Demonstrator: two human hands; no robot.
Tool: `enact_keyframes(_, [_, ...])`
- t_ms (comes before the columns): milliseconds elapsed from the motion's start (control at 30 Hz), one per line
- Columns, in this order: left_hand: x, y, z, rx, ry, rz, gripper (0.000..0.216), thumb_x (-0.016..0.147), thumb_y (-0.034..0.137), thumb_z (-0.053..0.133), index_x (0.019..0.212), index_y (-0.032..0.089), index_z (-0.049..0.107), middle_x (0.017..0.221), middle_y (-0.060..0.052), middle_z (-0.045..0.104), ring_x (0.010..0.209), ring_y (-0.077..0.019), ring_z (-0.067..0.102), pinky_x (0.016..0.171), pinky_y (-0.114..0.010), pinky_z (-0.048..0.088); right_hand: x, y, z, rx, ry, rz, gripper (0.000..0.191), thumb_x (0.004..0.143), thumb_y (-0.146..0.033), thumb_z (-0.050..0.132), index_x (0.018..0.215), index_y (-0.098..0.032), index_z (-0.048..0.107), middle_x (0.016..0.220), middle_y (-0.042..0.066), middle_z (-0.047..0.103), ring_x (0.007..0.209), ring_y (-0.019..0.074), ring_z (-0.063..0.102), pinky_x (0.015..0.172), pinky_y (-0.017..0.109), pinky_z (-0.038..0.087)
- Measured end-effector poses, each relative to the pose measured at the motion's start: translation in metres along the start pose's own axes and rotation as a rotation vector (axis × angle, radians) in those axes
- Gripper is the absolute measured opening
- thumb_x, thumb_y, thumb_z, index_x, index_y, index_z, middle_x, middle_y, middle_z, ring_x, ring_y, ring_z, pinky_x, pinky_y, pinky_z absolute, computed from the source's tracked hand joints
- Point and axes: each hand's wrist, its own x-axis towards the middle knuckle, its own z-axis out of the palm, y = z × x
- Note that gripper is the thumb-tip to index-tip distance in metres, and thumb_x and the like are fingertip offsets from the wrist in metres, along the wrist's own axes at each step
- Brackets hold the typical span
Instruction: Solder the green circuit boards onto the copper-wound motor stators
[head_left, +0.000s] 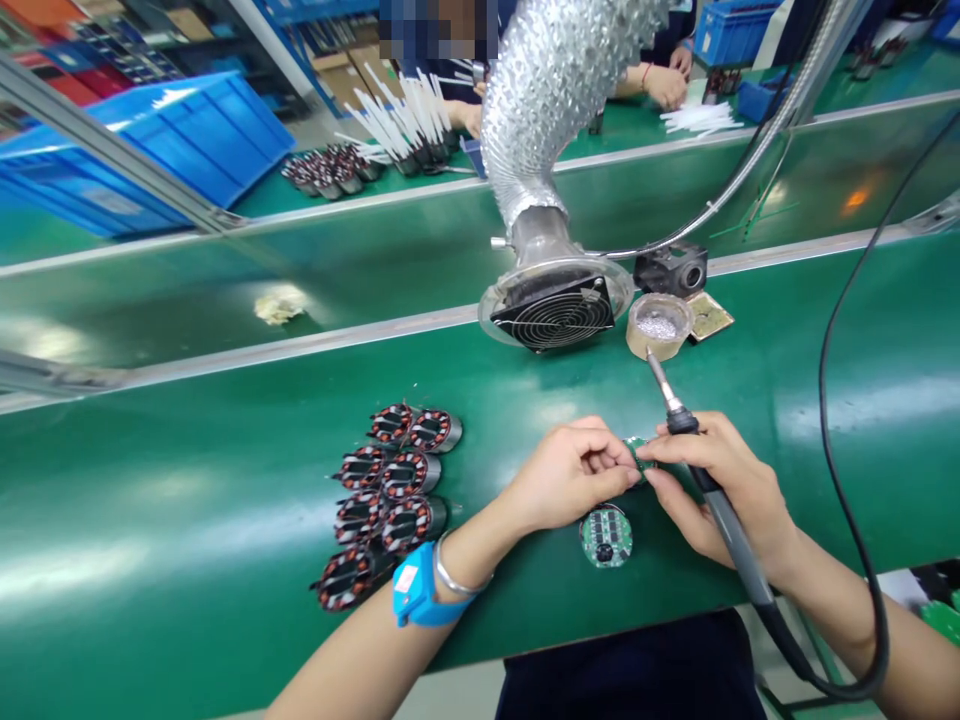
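Observation:
My left hand (568, 472) is closed, its thumb and fingers pinching the edge of a small green circuit board (637, 452), which my fingers mostly cover. My right hand (739, 490) grips a soldering iron (726, 528), its tip pointing up and away towards a round tub (660, 322) of silvery bits. The right thumb and forefinger also reach the board's other side. Just below my hands, a round circuit board (607, 536) with black components lies on the green bench. Left of my left forearm stand several wire-wound motor stators (406, 474) in two rough columns.
A fume extractor (559, 312) on a silver duct hangs beyond my hands. Behind the tub are a dark iron holder (671, 268) and a sponge tray (709, 316). The iron's black cable (829, 400) loops on the right. Across the bench, people's hands work near white tubes (401, 115) and a blue crate (150, 150).

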Motion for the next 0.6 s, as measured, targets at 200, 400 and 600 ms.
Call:
enact_keyframes(200, [-0.004,-0.002,-0.002,0.019,0.002,0.043,0.009,0.079,0.02,0.065,0.073,0.013,0.062,0.076,0.002,0.048,0.06,-0.0055,0.046,0.053,-0.017,0.039,0.003,-0.001,-0.001,-0.025,-0.113,0.048,0.03,0.085,-0.007,0.054,0.111,-0.021,0.051,0.079,0.001,0.063,0.08,0.0183,0.053,0.07,0.031,0.049])
enact_keyframes(400, [-0.005,-0.003,0.002,-0.028,0.029,0.023,0.01,0.078,0.02,0.062,0.072,0.013,0.058,0.077,0.001,0.048,0.059,-0.0061,0.045,0.051,-0.017,0.039,-0.011,-0.008,0.019,-0.142,0.001,0.06,0.03,0.085,-0.004,0.049,0.11,-0.021,0.048,0.083,0.003,0.06,0.078,0.0191,0.052,0.073,0.035,0.047])
enact_keyframes(600, [-0.005,-0.003,0.003,-0.03,0.044,0.035,0.014,0.08,0.024,0.061,0.071,0.014,0.057,0.075,0.001,0.049,0.057,-0.0061,0.046,0.049,-0.017,0.039,-0.018,-0.015,0.029,-0.191,0.175,0.085,0.027,0.084,-0.003,0.055,0.104,-0.022,0.052,0.081,0.004,0.062,0.079,0.02,0.055,0.072,0.036,0.049])
